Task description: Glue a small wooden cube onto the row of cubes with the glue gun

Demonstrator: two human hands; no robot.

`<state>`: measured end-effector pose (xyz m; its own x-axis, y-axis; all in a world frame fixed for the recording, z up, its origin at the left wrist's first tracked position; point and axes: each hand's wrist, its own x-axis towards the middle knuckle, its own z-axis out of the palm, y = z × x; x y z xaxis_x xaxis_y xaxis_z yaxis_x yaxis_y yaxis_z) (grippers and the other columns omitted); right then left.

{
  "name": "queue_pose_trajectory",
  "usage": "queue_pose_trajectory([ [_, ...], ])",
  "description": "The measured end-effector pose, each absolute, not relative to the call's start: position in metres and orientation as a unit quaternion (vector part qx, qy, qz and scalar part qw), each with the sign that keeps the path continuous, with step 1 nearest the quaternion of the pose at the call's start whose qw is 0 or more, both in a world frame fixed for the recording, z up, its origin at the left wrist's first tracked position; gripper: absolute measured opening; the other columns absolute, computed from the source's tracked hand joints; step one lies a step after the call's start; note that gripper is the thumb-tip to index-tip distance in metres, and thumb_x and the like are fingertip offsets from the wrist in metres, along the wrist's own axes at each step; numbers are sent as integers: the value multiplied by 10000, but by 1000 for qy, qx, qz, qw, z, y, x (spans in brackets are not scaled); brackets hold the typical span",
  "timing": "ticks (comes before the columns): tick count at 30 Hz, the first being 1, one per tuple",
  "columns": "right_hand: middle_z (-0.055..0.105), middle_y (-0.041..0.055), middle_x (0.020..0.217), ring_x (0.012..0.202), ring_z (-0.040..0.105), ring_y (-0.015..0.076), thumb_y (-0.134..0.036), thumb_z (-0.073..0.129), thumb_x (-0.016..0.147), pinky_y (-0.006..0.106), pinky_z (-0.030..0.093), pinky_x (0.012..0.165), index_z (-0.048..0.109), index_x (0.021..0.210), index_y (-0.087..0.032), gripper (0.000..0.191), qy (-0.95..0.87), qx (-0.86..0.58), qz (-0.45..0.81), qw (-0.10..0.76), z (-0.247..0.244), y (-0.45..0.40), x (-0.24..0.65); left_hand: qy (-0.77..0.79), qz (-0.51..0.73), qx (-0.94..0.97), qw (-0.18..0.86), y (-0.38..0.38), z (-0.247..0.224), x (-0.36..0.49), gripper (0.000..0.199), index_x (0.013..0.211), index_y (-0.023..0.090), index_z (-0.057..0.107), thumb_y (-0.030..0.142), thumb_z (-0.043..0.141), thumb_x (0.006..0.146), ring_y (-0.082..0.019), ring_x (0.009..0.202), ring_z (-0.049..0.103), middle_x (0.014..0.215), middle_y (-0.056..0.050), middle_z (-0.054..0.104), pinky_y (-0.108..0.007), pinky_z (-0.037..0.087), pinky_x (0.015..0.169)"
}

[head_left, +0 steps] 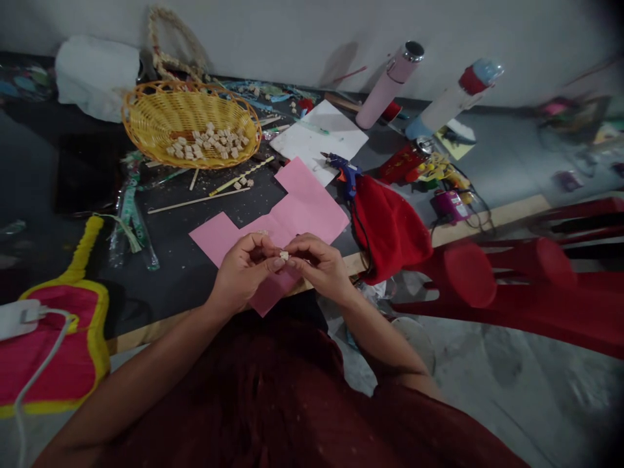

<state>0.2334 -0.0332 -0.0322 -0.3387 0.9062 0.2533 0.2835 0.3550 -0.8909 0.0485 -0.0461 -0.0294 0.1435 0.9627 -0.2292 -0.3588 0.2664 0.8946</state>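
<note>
Cubes [225, 140] in basket [170, 114], glue gun [348, 171] right, can [403, 161] farther right

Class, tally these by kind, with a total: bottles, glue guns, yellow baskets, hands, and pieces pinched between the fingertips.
Bottles: 2
Glue gun: 1
Yellow basket: 1
Hands: 2
Pinched piece: 1
Total: 7

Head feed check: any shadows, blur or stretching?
Head view, centre: left hand and right hand fairly clear, though dimly lit; head view, back: soft shadow on the wall beside the pink bottle; head view, right side: red furniture blurred and stretched.
</note>
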Motion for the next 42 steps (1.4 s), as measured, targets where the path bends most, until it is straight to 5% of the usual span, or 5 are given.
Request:
queue_pose_trajectory([
  [4,745,56,925,851,687,202,-475,668,994,365,585,736,743,1006,-271,218,-727,-428,355,403,-34,-34,234,458,447,481,599,-49,-33,33,245,898,223,684,354,838,760,-158,766,668,826,4,715,-278,561,724],
  [7,743,53,943,809,675,182,-391,652,1003,329,572,691,738,1016,-266,153,-742,-464,307,375,-37,-28,236,520,378,646,412,-48,-37,12,92,933,268,748,324,684,897,-225,918,695,962,-34,774,-371,568,883],
  [9,748,62,971,860,687,190,-334,630,1012,333,582,738,740,1035,-260,135,-763,-482,262,341,-41,-22,235,519,350,721,297,-44,-39,-1,198,996,282,777,290,584,957,-284,1068,681,1084,-67,781,-451,532,1021],
  [16,776,100,1037,1021,690,248,-256,561,1034,409,567,949,750,1054,-224,193,-831,-484,132,241,-54,-4,223,495,227,828,135,-21,-36,-11,393,1286,240,752,195,473,1013,-343,1175,596,1236,-137,723,-525,462,1105],
  [42,783,102,1104,1042,675,276,-242,540,1055,443,540,983,759,1114,-216,229,-838,-498,135,176,-62,3,214,509,257,799,190,-15,-59,-7,372,1218,285,779,213,488,997,-345,1112,605,1145,-126,737,-517,509,991],
])
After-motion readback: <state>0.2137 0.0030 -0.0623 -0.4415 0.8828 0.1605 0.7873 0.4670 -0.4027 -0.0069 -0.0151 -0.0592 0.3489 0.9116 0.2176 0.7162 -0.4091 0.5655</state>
